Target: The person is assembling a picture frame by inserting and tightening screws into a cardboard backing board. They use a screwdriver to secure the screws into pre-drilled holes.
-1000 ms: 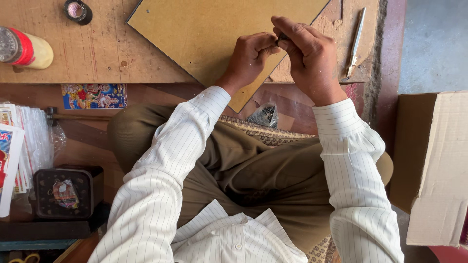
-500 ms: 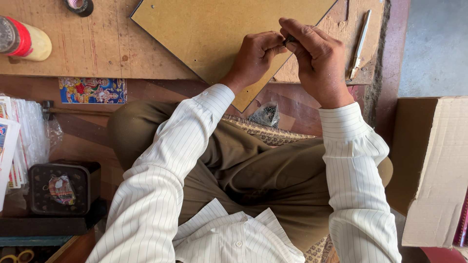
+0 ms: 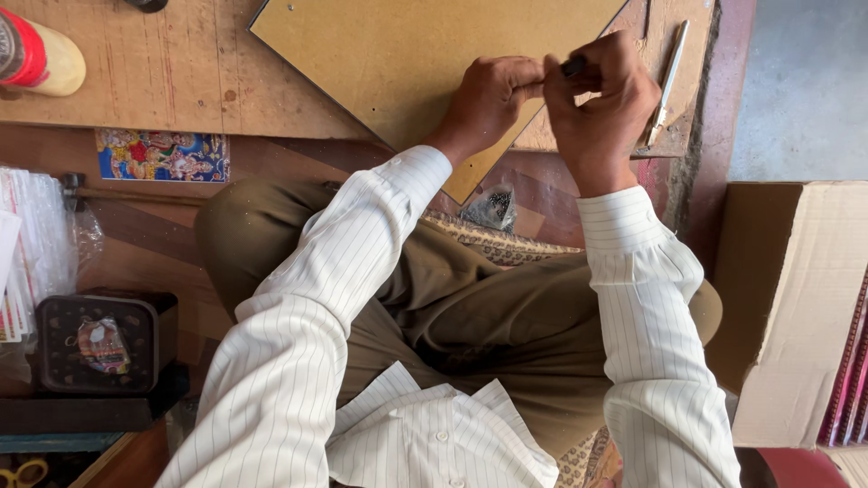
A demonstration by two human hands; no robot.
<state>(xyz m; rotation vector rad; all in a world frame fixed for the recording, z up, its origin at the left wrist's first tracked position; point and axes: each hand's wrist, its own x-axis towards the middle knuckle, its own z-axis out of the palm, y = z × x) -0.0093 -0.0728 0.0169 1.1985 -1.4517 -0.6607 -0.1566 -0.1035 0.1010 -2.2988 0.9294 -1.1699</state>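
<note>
The left hand and the right hand met over the near right part of the wooden tabletop, fingertips pressed together. Both were closed narrowly around a small dark object, which showed only as a short black tip between the right thumb and forefinger; what it was could not be told. The hands rested over the near edge of a flat tan board, smooth and matte like hardboard, with a thin dark rim and a few small holes. It lay at an angle, one corner jutting past the tabletop's near edge toward the person's lap.

Just right of the right hand, near the tabletop's right edge, lay a slim pale knife-like tool, long and narrow, its tip pointing toward the near edge. At the far left sat a squat cream bottle with a red cap, lying on its side; its contents were not visible. A colourful printed sticker was stuck on the tabletop's front face.

Below the edge, a small clear plastic bag holding dark bits rested by the person's knee. To the right stood an open brown cardboard box, with red-edged flat things stacked upright inside. At left sat a black square case beside clear plastic-wrapped packs.
</note>
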